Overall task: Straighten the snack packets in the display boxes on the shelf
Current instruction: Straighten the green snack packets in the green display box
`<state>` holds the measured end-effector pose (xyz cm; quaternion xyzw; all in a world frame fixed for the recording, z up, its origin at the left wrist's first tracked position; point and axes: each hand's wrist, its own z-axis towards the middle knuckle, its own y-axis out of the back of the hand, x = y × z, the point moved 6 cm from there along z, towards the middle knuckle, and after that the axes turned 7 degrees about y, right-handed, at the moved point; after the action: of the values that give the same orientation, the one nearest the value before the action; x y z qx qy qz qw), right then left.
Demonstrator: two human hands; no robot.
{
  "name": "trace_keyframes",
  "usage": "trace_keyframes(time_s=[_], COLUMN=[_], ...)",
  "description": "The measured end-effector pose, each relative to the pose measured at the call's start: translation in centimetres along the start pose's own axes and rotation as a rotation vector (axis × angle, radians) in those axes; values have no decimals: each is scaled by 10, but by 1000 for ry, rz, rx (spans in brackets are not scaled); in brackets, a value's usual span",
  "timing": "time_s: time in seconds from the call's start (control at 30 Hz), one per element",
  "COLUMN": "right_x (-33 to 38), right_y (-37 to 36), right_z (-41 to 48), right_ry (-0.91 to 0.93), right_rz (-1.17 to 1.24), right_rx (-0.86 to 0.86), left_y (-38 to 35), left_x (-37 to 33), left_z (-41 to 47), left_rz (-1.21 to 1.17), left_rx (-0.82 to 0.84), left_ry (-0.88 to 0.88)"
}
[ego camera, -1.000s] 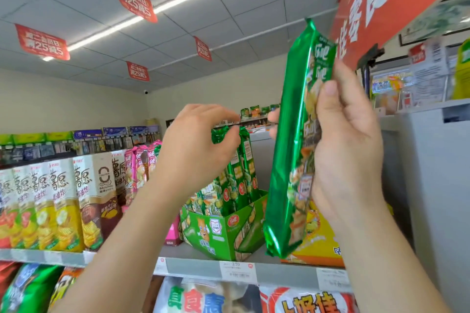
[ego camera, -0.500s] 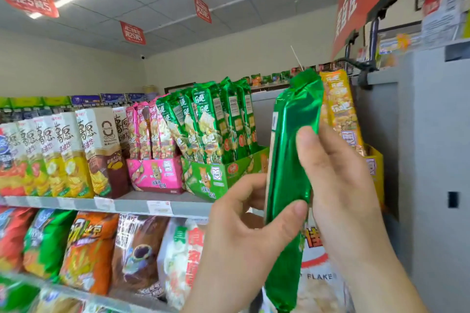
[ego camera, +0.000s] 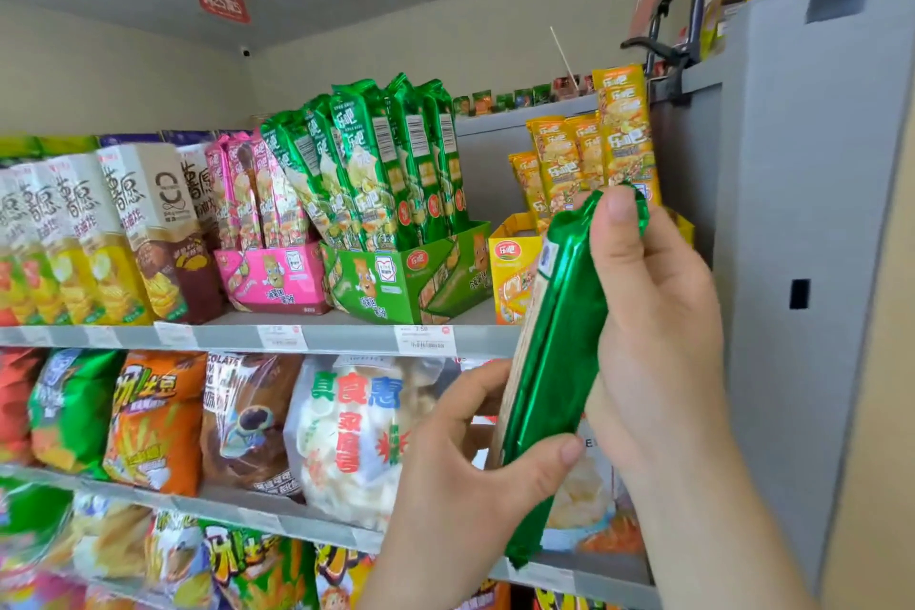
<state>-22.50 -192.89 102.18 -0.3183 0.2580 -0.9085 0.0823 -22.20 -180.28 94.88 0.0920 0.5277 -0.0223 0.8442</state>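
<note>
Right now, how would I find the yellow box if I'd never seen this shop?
Look along the upper shelf to its right end, by the grey pillar. Three boxes stand in a row: a pink box, a green box, then the yellow box. It is the last, nearest the pillar, the only yellow one.

Right of centre, open room shows between green packets [ego camera: 396, 164] and yellow packets [ego camera: 569, 159]. The held packet [ego camera: 554, 352] fronts the yellow box [ego camera: 510, 277]; grey upright [ego camera: 792, 213] walls the frame's right.
</note>
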Motion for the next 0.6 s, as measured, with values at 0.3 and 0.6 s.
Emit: trace_keyframes(time_s=[0.3,0.6], right_x=[-7,-14], right_y=[-7,-1], right_z=[-10,-38], right_ry=[-14,-55], right_rz=[67,124], right_rx=[167,339], left_y=[21,14], left_x=[-7,-22], left_z=[-28,-29], left_rz=[25,-29], left_rx=[-218,-208], left_ry=[-95,-155])
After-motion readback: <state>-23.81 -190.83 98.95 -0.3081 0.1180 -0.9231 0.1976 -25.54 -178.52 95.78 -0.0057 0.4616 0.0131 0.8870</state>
